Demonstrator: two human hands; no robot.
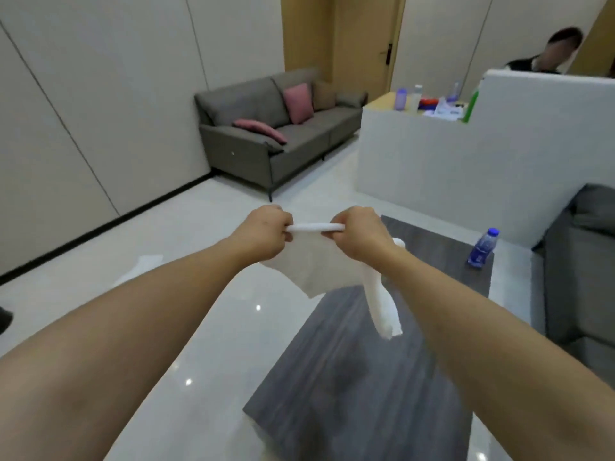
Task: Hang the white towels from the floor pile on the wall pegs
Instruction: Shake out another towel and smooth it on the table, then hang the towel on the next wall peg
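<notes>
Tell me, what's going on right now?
Left hand and right hand both grip white towel, edge stretched between them. No wall pegs in view. Dark table below.

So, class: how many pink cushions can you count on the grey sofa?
2: one cushion stands against the sofa back, the other cushion lies flat on the seat. None seems hidden.

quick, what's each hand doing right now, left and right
Left hand: closed, gripping the top edge of the white towel.
Right hand: closed, gripping the same edge.
</notes>
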